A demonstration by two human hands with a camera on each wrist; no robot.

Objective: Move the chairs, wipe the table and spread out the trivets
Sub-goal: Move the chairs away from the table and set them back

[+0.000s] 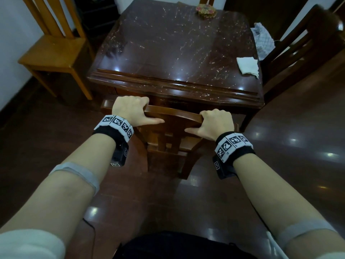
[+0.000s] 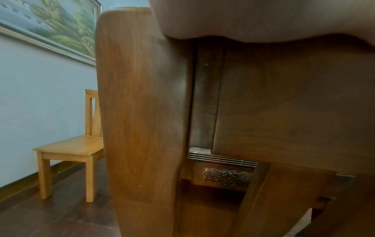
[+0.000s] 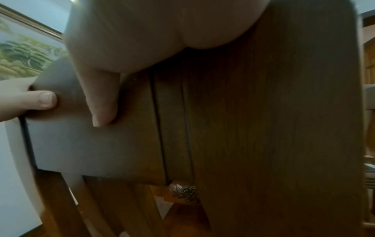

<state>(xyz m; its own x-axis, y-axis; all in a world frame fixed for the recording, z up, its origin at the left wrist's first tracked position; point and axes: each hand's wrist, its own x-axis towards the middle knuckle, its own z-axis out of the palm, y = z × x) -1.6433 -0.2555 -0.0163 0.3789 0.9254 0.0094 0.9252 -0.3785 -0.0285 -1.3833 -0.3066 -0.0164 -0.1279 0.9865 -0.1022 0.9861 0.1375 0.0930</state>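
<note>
A dark brown wooden chair (image 1: 173,128) stands tucked under the near edge of the table (image 1: 177,86). My left hand (image 1: 130,110) grips the left end of its top rail, fingers curled over the far side, thumb along the front. My right hand (image 1: 214,122) grips the right end the same way. In the right wrist view my thumb (image 3: 99,99) presses on the rail (image 3: 263,112). The left wrist view shows the chair's back post (image 2: 142,112) close up. A white cloth (image 1: 248,67) lies on the table's right side. A stack of woven trivets (image 1: 205,8) sits at the far edge.
A light wooden chair (image 1: 54,51) stands by the left wall, also seen in the left wrist view (image 2: 71,147). Another dark chair (image 1: 302,45) stands at the table's right, with a checked cloth (image 1: 263,40) on it. The glossy dark floor (image 1: 280,146) surrounds me.
</note>
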